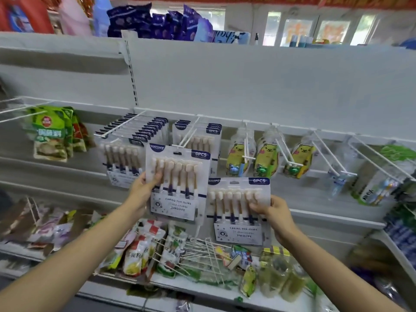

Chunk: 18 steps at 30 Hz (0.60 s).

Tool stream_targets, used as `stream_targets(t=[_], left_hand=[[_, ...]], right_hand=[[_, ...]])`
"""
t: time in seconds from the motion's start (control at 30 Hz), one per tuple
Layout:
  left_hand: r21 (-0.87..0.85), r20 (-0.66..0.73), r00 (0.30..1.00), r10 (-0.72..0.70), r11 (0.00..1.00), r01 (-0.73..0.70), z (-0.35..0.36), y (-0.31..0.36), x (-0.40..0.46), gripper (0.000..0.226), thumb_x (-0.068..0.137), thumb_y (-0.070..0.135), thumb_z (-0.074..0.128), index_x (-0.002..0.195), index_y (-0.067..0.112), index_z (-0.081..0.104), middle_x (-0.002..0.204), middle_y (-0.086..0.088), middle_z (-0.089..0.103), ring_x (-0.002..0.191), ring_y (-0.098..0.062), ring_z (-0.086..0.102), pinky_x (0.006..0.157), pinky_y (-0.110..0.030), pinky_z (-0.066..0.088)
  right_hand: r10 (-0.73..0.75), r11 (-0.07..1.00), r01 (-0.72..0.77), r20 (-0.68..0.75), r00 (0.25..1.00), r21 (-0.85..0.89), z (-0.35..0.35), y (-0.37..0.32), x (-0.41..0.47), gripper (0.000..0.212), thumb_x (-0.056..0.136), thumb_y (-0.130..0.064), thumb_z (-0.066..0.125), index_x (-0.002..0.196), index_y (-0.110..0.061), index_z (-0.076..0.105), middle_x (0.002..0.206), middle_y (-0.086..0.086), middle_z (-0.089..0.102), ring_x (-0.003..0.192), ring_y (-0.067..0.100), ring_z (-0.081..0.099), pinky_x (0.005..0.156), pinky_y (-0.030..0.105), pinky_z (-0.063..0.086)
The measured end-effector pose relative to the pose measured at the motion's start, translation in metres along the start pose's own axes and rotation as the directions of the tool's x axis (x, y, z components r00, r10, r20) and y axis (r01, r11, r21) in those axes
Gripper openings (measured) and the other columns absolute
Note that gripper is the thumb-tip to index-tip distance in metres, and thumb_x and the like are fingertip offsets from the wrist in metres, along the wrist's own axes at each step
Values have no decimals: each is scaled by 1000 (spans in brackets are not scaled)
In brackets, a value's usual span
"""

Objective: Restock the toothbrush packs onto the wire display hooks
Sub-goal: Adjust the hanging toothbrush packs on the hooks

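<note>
White shop shelving (pixel 270 86) fills the view, with a rail of wire display hooks running across its middle. On the left hook (pixel 121 126) a long row of toothbrush packs (pixel 126 154) hangs, filling most of the wire. The next hook (pixel 188 136) to the right carries only a few such packs (pixel 202 136), pushed toward the back.

The left hand (pixel 146 186) grips a toothbrush pack (pixel 177 181) by its left edge, thumb curled over the front across the brush handles and the other fingers hidden behind the card. This pack is held upright, its top just below the tip of the sparsely filled hook, its hang hole near the wire end; whether it touches the wire cannot be told.

The right hand (pixel 273 212) pinches a second toothbrush pack (pixel 238 210) at its right edge, fingertips on the front of the blister, holding it lower and to the right, beside the first and well below the hooks.

Further right, yellow bear-print children's packs (pixel 265 158) hang on three hooks. Green pouches (pixel 51 134) hang at far left. Below the hands, a lower shelf (pixel 180 287) holds mixed snack bags (pixel 137 251) on short hooks. Dark blue bags (pixel 157 21) stand on top of the shelving.
</note>
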<state>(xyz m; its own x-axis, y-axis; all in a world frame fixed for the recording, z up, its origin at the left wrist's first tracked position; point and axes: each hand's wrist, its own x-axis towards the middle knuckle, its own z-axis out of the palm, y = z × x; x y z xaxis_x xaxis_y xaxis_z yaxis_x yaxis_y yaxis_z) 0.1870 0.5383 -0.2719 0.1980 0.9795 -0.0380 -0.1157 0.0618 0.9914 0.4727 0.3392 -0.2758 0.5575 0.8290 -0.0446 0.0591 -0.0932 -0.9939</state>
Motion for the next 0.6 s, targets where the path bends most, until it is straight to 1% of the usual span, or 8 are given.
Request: stream_targets(t=[0.07, 0.13, 0.17, 0.27, 0.33, 0.43, 0.53, 0.6], left_hand=[[9, 1, 1000, 6, 1000, -6, 5, 5, 3, 16, 91, 32, 67, 100, 20, 66, 97, -2, 73, 90, -16, 69, 65, -27, 52], [30, 20, 999, 27, 999, -27, 9, 6, 6, 11, 94, 28, 64, 100, 19, 63, 95, 3, 70, 81, -5, 65, 56, -17, 49], [34, 33, 999, 30, 999, -31, 10, 6, 8, 10, 94, 28, 63, 99, 19, 63, 95, 3, 70, 81, -5, 64, 57, -16, 49], [44, 53, 998, 19, 999, -21, 12, 3, 17, 24, 90, 36, 66, 106, 18, 65, 100, 1, 71, 93, -13, 64, 70, -28, 47], [12, 64, 998, -8, 1000, 7, 17, 2, 23, 31, 89, 38, 67, 113, 18, 65, 104, 0, 72, 95, -14, 66, 71, -31, 49], [7, 62, 998, -21, 1000, 21, 27, 4, 36, 22, 90, 37, 67, 106, 24, 64, 103, 2, 70, 96, -13, 64, 76, -30, 49], [30, 60, 998, -37, 999, 36, 35, 1, 55, 26, 90, 37, 67, 110, 21, 62, 109, -1, 70, 102, -18, 63, 88, -38, 50], [10, 71, 996, -54, 999, 54, 43, 0, 70, 26, 91, 34, 67, 113, 19, 62, 108, -3, 70, 106, -23, 64, 92, -43, 51]], right_hand=[[3, 1000, -3, -22, 1000, -23, -2, -2, 0, 11, 85, 3, 70, 94, -3, 73, 88, 12, 78, 79, 24, 73, 68, 34, 57], [7, 1000, -9, -54, 999, -29, -4, -3, -2, 13, 84, 2, 71, 95, -4, 73, 86, 9, 78, 79, 22, 74, 65, 30, 55], [9, 1000, -11, -68, 998, -23, -5, -4, -3, 13, 84, 3, 71, 95, -4, 73, 86, 9, 78, 78, 21, 74, 63, 28, 55], [11, 1000, -13, -77, 997, -28, -9, -4, -8, 11, 85, 5, 69, 93, -3, 72, 85, 10, 78, 77, 22, 74, 63, 28, 56], [15, 999, -18, -95, 995, -34, -13, -4, -10, 11, 85, 5, 69, 93, -1, 72, 86, 13, 77, 78, 25, 74, 66, 32, 57], [16, 1000, -19, -133, 991, -20, -18, -4, -12, 11, 84, 6, 69, 93, -1, 71, 86, 14, 77, 74, 22, 73, 62, 29, 56], [8, 1000, -10, -146, 989, -17, -23, -5, -17, 9, 84, 7, 69, 89, -1, 71, 79, 10, 77, 69, 19, 72, 58, 25, 54], [-1, 1000, -3, -148, 989, -27, -28, -4, -21, 8, 84, 8, 69, 86, 0, 70, 75, 8, 76, 66, 17, 72, 56, 22, 53]])
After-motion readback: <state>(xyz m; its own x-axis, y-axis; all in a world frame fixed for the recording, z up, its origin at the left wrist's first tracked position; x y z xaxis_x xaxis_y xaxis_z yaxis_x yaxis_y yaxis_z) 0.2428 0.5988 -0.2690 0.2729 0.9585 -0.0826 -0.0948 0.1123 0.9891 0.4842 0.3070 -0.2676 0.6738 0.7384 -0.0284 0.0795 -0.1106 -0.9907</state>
